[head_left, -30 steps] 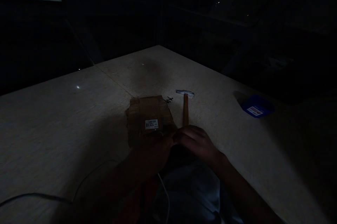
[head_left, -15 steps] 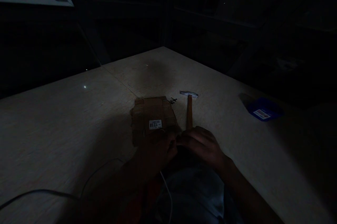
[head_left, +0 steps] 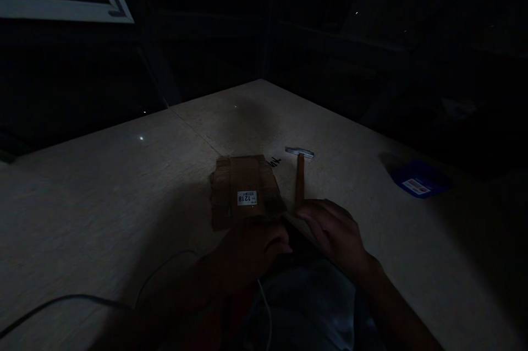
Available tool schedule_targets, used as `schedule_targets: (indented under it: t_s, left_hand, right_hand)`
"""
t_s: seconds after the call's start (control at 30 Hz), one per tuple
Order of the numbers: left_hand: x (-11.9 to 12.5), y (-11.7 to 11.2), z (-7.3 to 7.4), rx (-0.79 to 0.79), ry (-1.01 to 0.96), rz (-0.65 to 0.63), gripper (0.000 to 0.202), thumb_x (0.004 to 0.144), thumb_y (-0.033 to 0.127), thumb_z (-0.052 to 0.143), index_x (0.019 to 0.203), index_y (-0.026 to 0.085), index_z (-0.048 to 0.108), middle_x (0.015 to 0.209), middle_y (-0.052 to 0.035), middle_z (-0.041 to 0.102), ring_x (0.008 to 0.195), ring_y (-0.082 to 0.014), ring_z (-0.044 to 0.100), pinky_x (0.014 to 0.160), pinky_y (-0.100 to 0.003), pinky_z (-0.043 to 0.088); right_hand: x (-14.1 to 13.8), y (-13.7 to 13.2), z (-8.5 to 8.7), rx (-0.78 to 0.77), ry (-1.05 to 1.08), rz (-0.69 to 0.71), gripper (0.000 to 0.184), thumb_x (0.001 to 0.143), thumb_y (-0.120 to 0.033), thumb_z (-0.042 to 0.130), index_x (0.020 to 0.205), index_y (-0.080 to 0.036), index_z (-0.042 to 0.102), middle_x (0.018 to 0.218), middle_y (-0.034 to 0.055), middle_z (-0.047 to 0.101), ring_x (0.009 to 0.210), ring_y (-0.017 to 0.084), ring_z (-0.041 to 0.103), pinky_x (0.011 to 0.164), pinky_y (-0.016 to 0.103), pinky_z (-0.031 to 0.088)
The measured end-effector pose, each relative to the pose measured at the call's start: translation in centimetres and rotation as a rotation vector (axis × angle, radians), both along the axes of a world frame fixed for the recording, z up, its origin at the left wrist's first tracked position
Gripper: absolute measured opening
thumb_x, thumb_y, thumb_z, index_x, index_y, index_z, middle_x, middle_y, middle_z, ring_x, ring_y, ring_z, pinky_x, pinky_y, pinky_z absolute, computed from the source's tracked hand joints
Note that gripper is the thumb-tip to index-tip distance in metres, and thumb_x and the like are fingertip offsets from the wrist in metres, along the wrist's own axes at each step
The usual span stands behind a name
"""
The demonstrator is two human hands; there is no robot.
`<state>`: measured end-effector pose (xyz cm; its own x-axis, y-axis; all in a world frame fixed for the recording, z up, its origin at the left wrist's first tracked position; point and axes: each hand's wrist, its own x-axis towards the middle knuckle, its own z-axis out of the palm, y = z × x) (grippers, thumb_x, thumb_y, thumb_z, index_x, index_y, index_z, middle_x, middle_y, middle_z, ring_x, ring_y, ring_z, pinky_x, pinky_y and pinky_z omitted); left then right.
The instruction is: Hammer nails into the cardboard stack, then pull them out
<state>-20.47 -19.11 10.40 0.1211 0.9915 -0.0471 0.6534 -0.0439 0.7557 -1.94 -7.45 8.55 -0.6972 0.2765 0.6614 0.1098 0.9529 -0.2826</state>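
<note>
The scene is very dark. My left hand (head_left: pixel 253 246) is curled closed at the near edge of a brown cardboard piece (head_left: pixel 243 188) that carries a white label reading 1218; what its fingers hold is hidden. My right hand (head_left: pixel 334 230) lies beside it, fingers loosely stretched to the left, their tips at the near end of a hammer (head_left: pixel 300 175). The hammer's wooden handle lies on the table (head_left: pixel 103 197) and its metal head points away from me. A few small dark nails (head_left: pixel 274 162) lie between the cardboard and the hammer head.
A blue box with a white label (head_left: pixel 418 180) sits at the table's right side. A dark cable (head_left: pixel 82 300) runs across the near left of the table. A white frame corner (head_left: pixel 103 7) shows at top left. Beyond the table is darkness.
My two hands were pressed together at the cardboard's near edge; now they have drawn apart, the right one shifting right toward the hammer handle. The view has drifted slightly.
</note>
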Motion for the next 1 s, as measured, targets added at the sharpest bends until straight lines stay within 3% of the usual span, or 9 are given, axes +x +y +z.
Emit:
schedule_targets:
  t_s: [0.27, 0.57, 0.67, 0.83, 1.0]
  left_hand:
    - [0.2, 0.1, -1.3, 0.094, -0.082, -0.044, 0.014, 0.091, 0.027, 0.063, 0.093, 0.023, 0.075, 0.095, -0.0002, 0.075, 0.091, -0.0156, 0.067, 0.085, -0.026, 0.047]
    - [-0.5, -0.2, -0.7, 0.158, -0.043, -0.006, 0.025, 0.094, 0.031, 0.053, 0.090, 0.019, 0.073, 0.086, -0.0035, 0.073, 0.081, -0.0156, 0.067, 0.076, -0.026, 0.049]
    - [-0.5, -0.2, -0.6, 0.134, -0.053, 0.036, 0.026, 0.095, 0.033, 0.052, 0.090, 0.020, 0.074, 0.085, -0.0027, 0.073, 0.080, -0.0149, 0.067, 0.073, -0.025, 0.049]
    - [0.0, 0.1, -0.5, 0.164, -0.127, 0.213, 0.020, 0.089, 0.035, 0.060, 0.098, 0.023, 0.075, 0.090, -0.0014, 0.075, 0.076, -0.0133, 0.066, 0.067, -0.022, 0.050]
    - [0.6, 0.2, -0.9, 0.145, -0.256, 0.211, 0.021, 0.091, 0.037, 0.061, 0.098, 0.024, 0.076, 0.092, -0.0013, 0.076, 0.082, -0.0136, 0.068, 0.074, -0.023, 0.052]
  right_hand:
    - [0.3, -0.9, -0.2, -0.102, 0.009, -0.019, 0.009, 0.095, -0.018, 0.057, 0.094, -0.021, 0.065, 0.079, 0.0022, 0.075, 0.066, 0.014, 0.070, 0.064, 0.024, 0.055]
    - [0.8, -1.0, -0.7, -0.159, 0.075, 0.085, 0.006, 0.094, -0.016, 0.061, 0.090, -0.020, 0.061, 0.080, 0.0031, 0.074, 0.069, 0.014, 0.070, 0.064, 0.024, 0.056]
    - [1.0, -1.0, -0.7, -0.169, 0.103, 0.085, 0.006, 0.094, -0.017, 0.061, 0.089, -0.020, 0.061, 0.080, 0.0038, 0.072, 0.070, 0.015, 0.069, 0.064, 0.025, 0.056]
    - [1.3, -0.7, -0.6, -0.097, 0.140, 0.094, 0.006, 0.093, -0.016, 0.063, 0.097, -0.020, 0.064, 0.086, 0.0051, 0.073, 0.077, 0.016, 0.070, 0.067, 0.026, 0.056]
    - [1.4, -0.3, -0.7, -0.110, 0.171, 0.117, 0.008, 0.094, -0.016, 0.063, 0.100, -0.020, 0.066, 0.088, 0.0046, 0.074, 0.081, 0.016, 0.071, 0.070, 0.026, 0.057]
